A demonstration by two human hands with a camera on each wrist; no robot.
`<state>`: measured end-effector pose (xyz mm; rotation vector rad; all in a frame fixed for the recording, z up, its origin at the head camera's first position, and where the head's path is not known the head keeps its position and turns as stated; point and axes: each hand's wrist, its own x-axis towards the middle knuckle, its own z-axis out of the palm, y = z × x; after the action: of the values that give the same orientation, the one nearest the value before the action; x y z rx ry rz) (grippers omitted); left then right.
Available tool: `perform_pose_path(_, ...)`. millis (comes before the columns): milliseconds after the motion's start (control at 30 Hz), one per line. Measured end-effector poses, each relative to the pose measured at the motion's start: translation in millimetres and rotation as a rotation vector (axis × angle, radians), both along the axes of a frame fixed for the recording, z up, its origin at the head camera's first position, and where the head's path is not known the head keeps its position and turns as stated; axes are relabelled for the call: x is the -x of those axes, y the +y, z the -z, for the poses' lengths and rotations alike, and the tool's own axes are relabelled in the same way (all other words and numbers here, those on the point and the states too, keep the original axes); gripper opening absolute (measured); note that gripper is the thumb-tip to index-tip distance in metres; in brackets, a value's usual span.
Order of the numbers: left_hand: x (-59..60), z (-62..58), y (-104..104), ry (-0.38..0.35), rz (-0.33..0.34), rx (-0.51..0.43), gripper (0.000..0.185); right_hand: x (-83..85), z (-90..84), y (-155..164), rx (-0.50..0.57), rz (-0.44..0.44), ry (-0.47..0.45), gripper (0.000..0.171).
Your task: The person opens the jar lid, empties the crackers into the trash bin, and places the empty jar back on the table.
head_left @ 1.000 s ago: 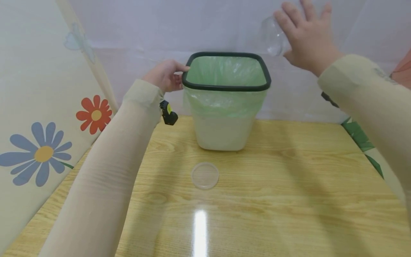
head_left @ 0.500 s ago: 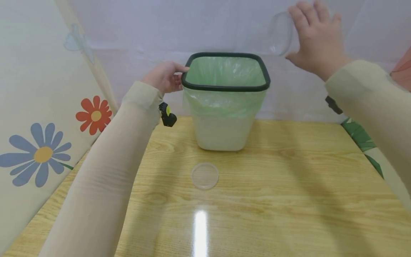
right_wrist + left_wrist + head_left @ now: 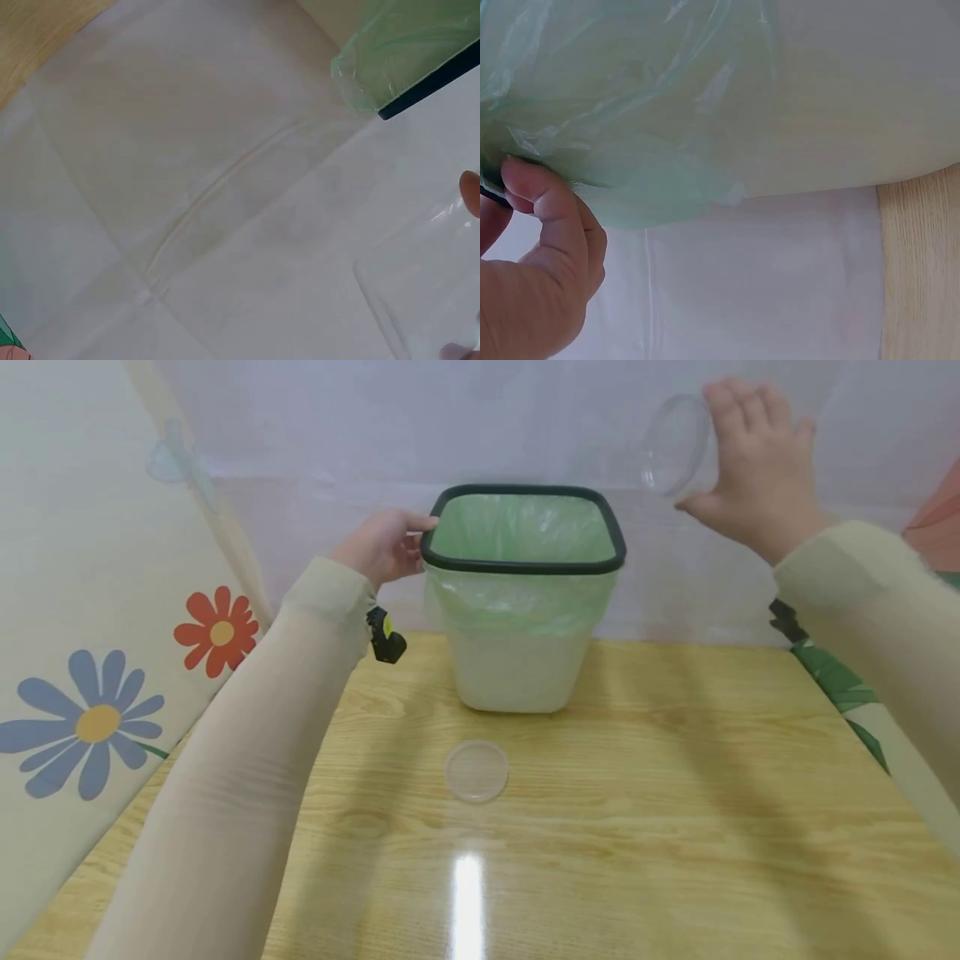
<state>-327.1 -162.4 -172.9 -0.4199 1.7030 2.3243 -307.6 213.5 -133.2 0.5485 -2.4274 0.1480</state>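
Observation:
A white waste bin (image 3: 517,668) with a black rim (image 3: 522,564) and a green plastic liner (image 3: 525,527) stands at the back of the wooden table (image 3: 637,827). My left hand (image 3: 382,545) grips the rim at its left corner; in the left wrist view its fingers (image 3: 544,247) press against the liner (image 3: 630,97). My right hand (image 3: 753,464) holds a clear round plastic container (image 3: 671,443) up in the air, above and to the right of the bin, its open mouth facing left. The container's edge (image 3: 427,292) shows in the right wrist view.
A clear round lid (image 3: 477,770) lies flat on the table in front of the bin. A flower-patterned panel (image 3: 97,677) borders the left side, a white sheet (image 3: 337,435) covers the back, and a leaf-patterned panel (image 3: 840,685) edges the right.
My right hand has carried the clear container to the right and slightly down, away from above the bin's right corner. My left hand stays on the rim.

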Motion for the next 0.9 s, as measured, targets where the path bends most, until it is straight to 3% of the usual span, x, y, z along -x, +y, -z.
perform_pose_path(200, 0.6, 1.1, 0, 0.006, -0.015, -0.045, 0.021, -3.5, 4.4, 3, 0.074, 0.014, -0.055, 0.094)
perform_pose_path(500, -0.7, 1.3, 1, 0.014, -0.012, -0.038, 0.024, -10.0, 10.6, 8, 0.126, 0.036, -0.125, 0.098)
perform_pose_path(900, -7.6, 2.2, -5, 0.021, -0.021, -0.102, 0.009, -14.9, 18.3, 13, 0.247, 0.047, -0.155, 0.099)
